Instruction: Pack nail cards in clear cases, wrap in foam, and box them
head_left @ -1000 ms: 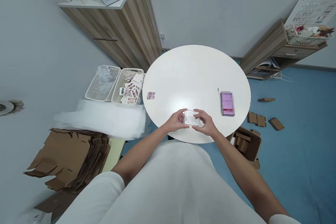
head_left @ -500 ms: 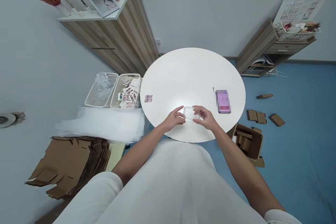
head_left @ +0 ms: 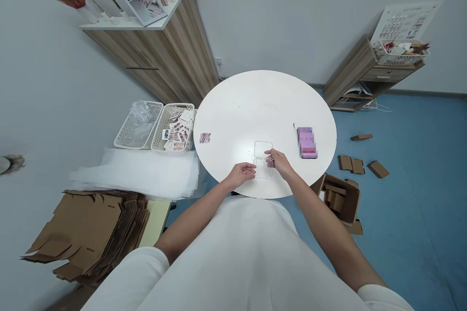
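A clear plastic box (head_left: 263, 170) lies unfolded on the white round table (head_left: 255, 102), its lid (head_left: 263, 148) laid back on the far side. My left hand (head_left: 241, 175) grips the left edge of the near half, fingers bent against it. On the opposite side, my right hand (head_left: 280, 162) has its fingers closed on the box's right side, close to the hinge line. Both halves are see-through, and nothing shows inside them. Some of my right fingertips overlap the clear plastic and are hard to make out.
A small set of patterned nail tips (head_left: 205, 138) lies at the table's left. A purple box (head_left: 307, 143), partly pixelated, lies at the right. Baskets (head_left: 157, 142), white sheets (head_left: 134, 172) and flattened cardboard (head_left: 83, 233) stand left. A carton (head_left: 353, 199) holding small boxes stands on the floor at right.
The clear box has gone from closed to opened out, its lid now folded away from me. My left hand has shifted slightly nearer, and my right hand has moved a little left.
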